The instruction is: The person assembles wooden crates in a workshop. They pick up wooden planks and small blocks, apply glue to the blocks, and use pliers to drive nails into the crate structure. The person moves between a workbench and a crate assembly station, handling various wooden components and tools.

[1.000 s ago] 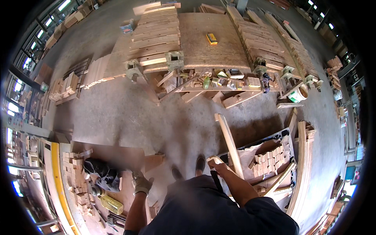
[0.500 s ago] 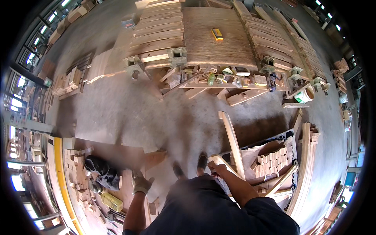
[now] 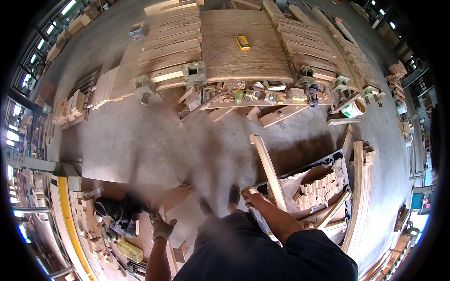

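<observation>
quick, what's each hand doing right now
Left hand: in a grey work glove, fingers loosely curled, holding nothing.
Right hand: bare, closed on the near end of a long pale wooden plank.

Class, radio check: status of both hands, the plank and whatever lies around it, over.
Right hand shut on long plank, bare. Left hand gloved, open, holding nothing. Plank slants over a bin of wood blocks. Feet close by.

A small flat yellow box [image 3: 242,42] lies on the big wooden table [image 3: 243,56], far ahead of both hands. A blue box [image 3: 137,32] sits on the floor, far ahead and left.
</observation>
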A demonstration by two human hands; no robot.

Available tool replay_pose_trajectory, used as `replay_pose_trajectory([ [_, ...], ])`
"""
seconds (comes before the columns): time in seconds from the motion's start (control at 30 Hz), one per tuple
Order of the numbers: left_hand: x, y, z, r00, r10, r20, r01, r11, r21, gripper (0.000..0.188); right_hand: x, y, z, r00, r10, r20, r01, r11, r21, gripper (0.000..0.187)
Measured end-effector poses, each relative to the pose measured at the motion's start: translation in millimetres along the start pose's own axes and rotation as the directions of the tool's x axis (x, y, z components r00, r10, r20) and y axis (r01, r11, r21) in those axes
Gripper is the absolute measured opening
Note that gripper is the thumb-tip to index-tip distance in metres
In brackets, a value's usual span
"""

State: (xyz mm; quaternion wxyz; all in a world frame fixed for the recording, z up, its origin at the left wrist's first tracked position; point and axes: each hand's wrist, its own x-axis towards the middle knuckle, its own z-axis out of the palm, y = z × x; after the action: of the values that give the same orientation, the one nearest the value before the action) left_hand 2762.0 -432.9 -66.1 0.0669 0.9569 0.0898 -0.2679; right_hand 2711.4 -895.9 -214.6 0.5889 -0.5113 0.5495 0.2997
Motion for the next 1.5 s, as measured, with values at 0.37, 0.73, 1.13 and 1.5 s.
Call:
replay_pose_trajectory([
  [0.37, 4, -1, -6, 0.998, -0.020, 0.065, 0.022, 0.999, -0.025, 0.124, 73, 52, 18, 0.995, 0.024, 0.092, -0.016, 0.996, -0.089, 0.049],
  [0.73, 0, -2, 4, 0.999, -0.028, 0.033, 0.029, 0.999, -0.035, 0.127, 12, -129, 162, 0.937, -0.105, 0.335, 0.170, 0.970, -0.173, 0.040],
  [1.13, -8, -4, 9, 0.999, -0.001, -0.048, -0.002, 0.998, -0.065, 0.127, 0, -118, 224, 0.971, -0.051, 0.232, 0.077, 0.992, -0.104, 0.039],
  [1.5, -5, -8, 9, 0.998, 0.020, -0.064, -0.026, 0.995, -0.094, 0.124, 4, -345, 245, 0.844, -0.536, 0.000, 0.535, 0.842, 0.061, 0.025],
])
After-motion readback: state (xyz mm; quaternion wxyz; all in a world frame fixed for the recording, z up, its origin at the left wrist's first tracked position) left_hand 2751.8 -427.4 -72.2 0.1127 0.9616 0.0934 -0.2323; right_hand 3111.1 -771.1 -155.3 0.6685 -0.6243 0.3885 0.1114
